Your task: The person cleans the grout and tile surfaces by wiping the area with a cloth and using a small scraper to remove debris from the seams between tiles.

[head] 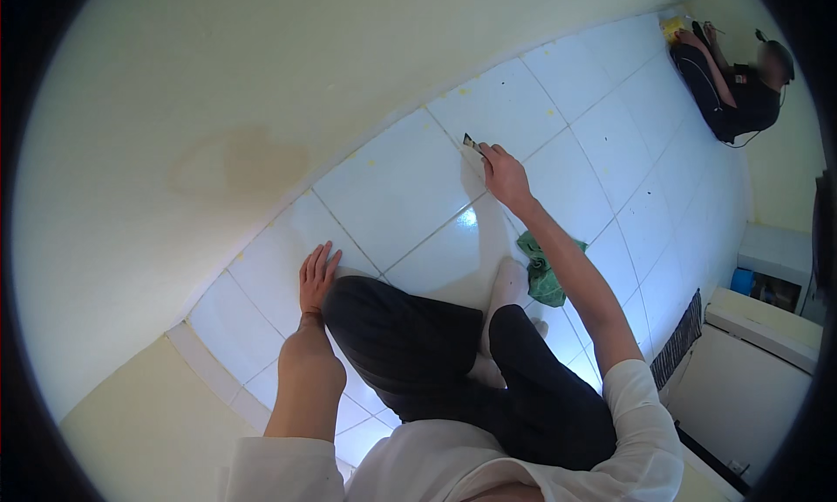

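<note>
My right hand is closed around the handle of a small flat-ended hand tool, which looks like a scraper. Its dark tip points toward the wall, at or just above a white floor tile; I cannot tell whether it touches. My left hand leans on the tiles beside my bent knee, fingers apart and holding nothing. Small yellow paint-like specks dot the floor along the wall's foot. A crumpled green cloth lies by my foot, partly behind my right forearm.
A cream wall with a brownish patch runs along the left. At the far right, another person sits low by the wall near a yellow container. A dark striped mat lies beside a white cabinet-like block.
</note>
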Action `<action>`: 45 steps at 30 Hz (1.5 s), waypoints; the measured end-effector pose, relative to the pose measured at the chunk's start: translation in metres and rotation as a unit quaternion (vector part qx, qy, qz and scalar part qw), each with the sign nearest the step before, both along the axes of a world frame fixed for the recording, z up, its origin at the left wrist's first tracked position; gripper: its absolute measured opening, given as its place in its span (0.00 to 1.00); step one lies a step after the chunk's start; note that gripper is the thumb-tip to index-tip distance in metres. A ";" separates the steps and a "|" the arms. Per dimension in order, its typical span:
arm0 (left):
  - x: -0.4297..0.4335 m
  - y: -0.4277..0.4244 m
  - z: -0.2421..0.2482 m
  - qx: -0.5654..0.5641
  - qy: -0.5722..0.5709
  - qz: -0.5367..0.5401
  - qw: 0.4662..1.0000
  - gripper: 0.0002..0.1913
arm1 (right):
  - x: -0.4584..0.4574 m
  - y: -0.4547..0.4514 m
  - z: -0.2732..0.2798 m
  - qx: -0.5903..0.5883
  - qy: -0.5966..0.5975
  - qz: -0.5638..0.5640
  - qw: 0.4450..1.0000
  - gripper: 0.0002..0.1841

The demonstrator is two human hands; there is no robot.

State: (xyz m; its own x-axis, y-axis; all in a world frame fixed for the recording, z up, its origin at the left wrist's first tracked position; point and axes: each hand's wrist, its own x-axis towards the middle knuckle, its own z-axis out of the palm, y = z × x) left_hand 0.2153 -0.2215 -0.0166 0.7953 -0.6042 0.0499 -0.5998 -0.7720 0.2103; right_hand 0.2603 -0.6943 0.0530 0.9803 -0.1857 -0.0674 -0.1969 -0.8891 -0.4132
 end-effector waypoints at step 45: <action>0.000 0.002 -0.001 0.017 0.012 -0.004 1.000 0.33 | 0.048 -0.037 0.005 -0.011 0.189 0.184 0.964 0.23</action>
State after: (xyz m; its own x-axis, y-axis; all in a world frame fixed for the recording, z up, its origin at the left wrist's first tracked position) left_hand 0.2156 -0.2193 -0.0175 0.7915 -0.6111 0.0101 -0.6006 -0.7745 0.1986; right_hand 0.3079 -0.7310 0.0575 0.8863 0.1652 -0.4327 0.0019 -0.9355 -0.3534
